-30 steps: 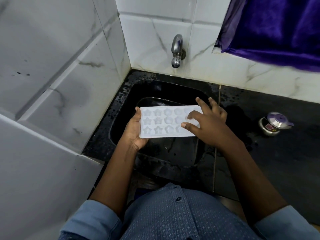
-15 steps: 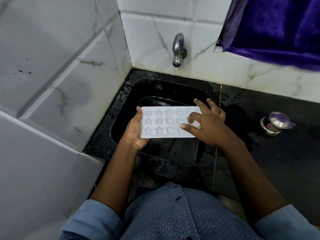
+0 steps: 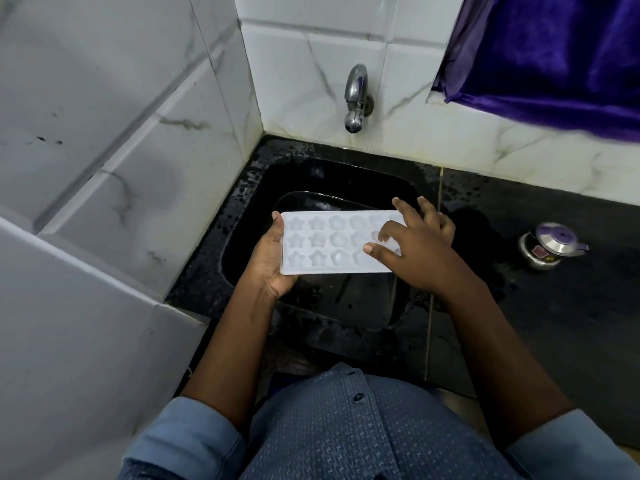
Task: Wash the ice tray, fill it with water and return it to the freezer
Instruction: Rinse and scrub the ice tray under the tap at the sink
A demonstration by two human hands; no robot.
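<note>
1. Head view: ice tray level over sink, short of tap.
2. Left hand clamped on left end; right hand loose, fingertips on right-hand cells.
3. Advised: rub every cell, tray steadied.

Dim indoor light, glare on wet sink rim, wide-angle edge bending
</note>
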